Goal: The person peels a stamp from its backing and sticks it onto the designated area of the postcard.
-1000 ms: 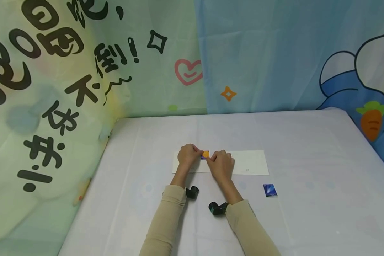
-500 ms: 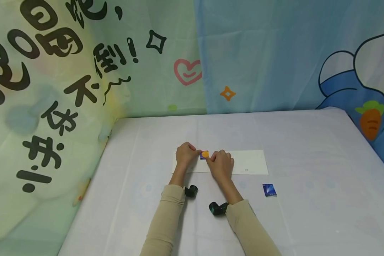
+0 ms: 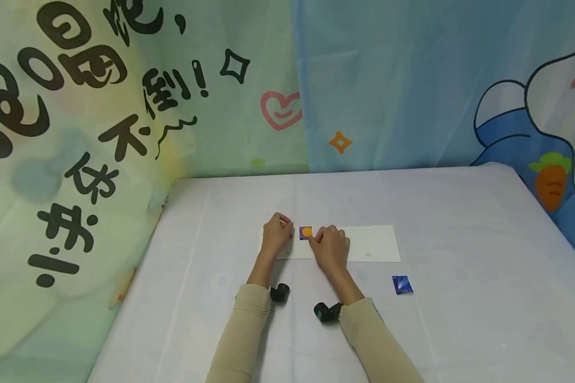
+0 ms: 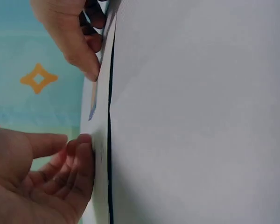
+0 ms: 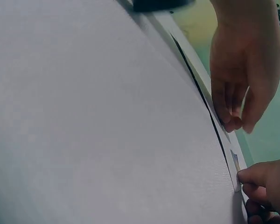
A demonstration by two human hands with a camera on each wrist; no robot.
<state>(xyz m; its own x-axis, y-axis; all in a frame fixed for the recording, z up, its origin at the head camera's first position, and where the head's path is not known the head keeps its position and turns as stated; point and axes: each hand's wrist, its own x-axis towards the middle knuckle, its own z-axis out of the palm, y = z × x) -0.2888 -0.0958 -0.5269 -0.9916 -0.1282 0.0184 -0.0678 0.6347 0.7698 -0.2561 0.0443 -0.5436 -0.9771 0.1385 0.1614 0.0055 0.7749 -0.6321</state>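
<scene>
A printed backdrop [image 3: 388, 80] rises behind the far and left edges of a surface draped in white cloth [image 3: 469, 229]. Two beige sleeves, the left [image 3: 239, 330] and the right [image 3: 378, 340], come in over the surface's near edge. Around the middle of the surface lies a long white strip [image 3: 371, 242], its long edges running left to right; both wrist views show a thin dark line along its near edge. The person's left hand [image 3: 277, 234] is over the strip's left end, thumb and fingertips apart with nothing between them; contact with the strip cannot be told. The right hand [image 3: 330, 247] lies over the strip's middle, fingers folded and thumb reaching out; whether it pinches anything cannot be told. A black device sits at the left wrist [image 3: 280, 293] and another at the right wrist [image 3: 327, 312]. A blue card [image 3: 403, 285] lies on the surface, just beyond the strip's near right corner. The small purple square with an orange disc [image 3: 305, 232] is on the strip, left of its middle by the far edge, the right thumb at its near right corner.
</scene>
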